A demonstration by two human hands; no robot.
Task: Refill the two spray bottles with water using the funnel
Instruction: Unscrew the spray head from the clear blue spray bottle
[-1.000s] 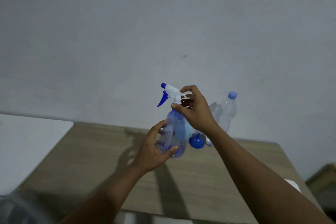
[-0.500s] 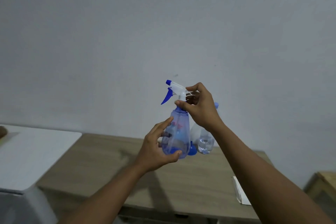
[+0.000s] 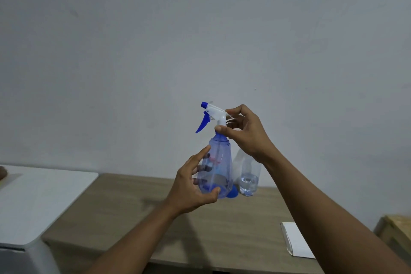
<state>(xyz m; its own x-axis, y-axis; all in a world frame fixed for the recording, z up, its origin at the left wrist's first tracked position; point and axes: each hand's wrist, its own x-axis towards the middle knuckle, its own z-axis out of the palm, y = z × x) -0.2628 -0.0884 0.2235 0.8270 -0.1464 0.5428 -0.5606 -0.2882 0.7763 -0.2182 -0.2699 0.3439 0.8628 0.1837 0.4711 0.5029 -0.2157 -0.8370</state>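
Here we are, and the spray bottle is up in the air, upright, above the worktop. Our left hand cups its lower body: the fingers wrap round the far side and show only dimly through the blue plastic, with the thumb tucked under the base. Our right hand is on top, thumb and forefinger pinching the collar of the spray head, the other fingers curled loosely behind it. The blue trigger points away from those fingers, out to the left.

There is a lot we cannot make out. Just beyond the left fingertips, a blue rounded piece peeks out from behind the bottle's base. It may be the funnel, but too little of it shows to say. Below the right wrist stands the water bottle with a little water at the bottom, its top hidden by that wrist. Any second spray bottle is hard to pick out back there. A white sheet is partly covered by the right forearm.

Against half a second ago, both grips are unchanged and the bottle hangs at the same height. The water bottle's blue cap, which showed past the right knuckles then, is now out of sight.
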